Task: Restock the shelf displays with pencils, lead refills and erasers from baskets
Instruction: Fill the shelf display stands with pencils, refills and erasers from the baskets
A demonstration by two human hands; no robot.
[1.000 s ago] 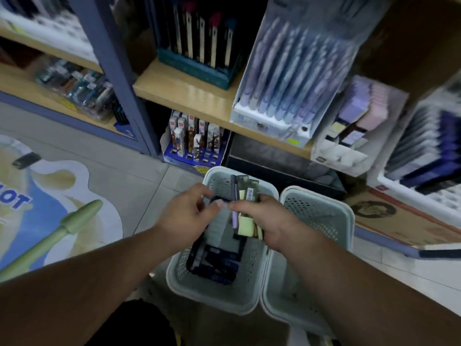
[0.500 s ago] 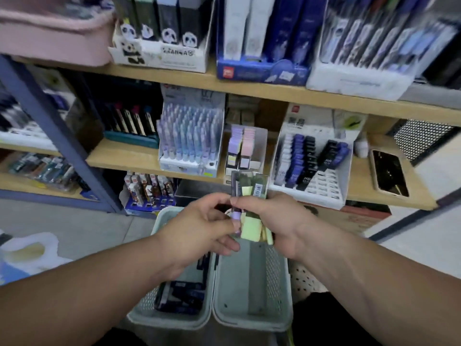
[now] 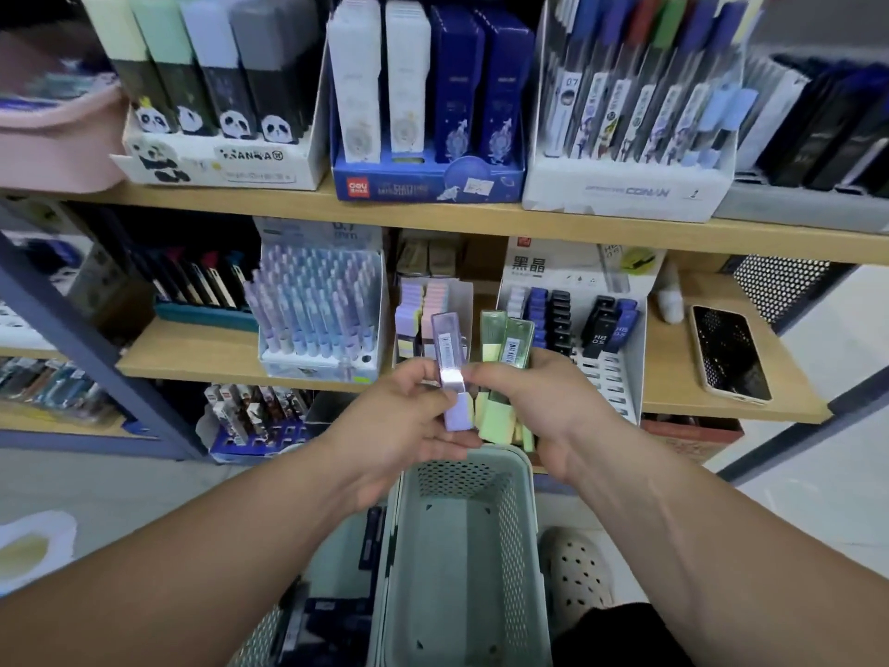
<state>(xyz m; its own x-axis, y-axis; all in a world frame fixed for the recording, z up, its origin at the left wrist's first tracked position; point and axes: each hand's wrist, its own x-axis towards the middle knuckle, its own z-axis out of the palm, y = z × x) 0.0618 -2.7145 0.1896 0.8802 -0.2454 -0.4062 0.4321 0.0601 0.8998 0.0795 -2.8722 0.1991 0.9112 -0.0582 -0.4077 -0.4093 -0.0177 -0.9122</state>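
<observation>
- Half a second back all the packets sat in one bunch in the right hand. Now the left hand (image 3: 399,421) has drawn the purple packet (image 3: 450,349) clear of it.
- Left thumb and fingers pinch the purple packet at its lower half. It stands upright.
- Right hand (image 3: 553,406) has its fingers curled round the green packets (image 3: 510,349), and its thumb tip is just beside the purple one.
- Both hands have come up from over the baskets. They are now level with the middle shelf (image 3: 192,358), in front of the pastel display box (image 3: 413,305).
- That box already shows purple and pink stock, so I judge the purple packet is about to go in there and the green ones after it.
- The near basket (image 3: 457,594) sits below the hands and shows a bare floor. The basket to its left (image 3: 260,642) has dark packs (image 3: 332,613) in it, so restocking looks far from done.
</observation>
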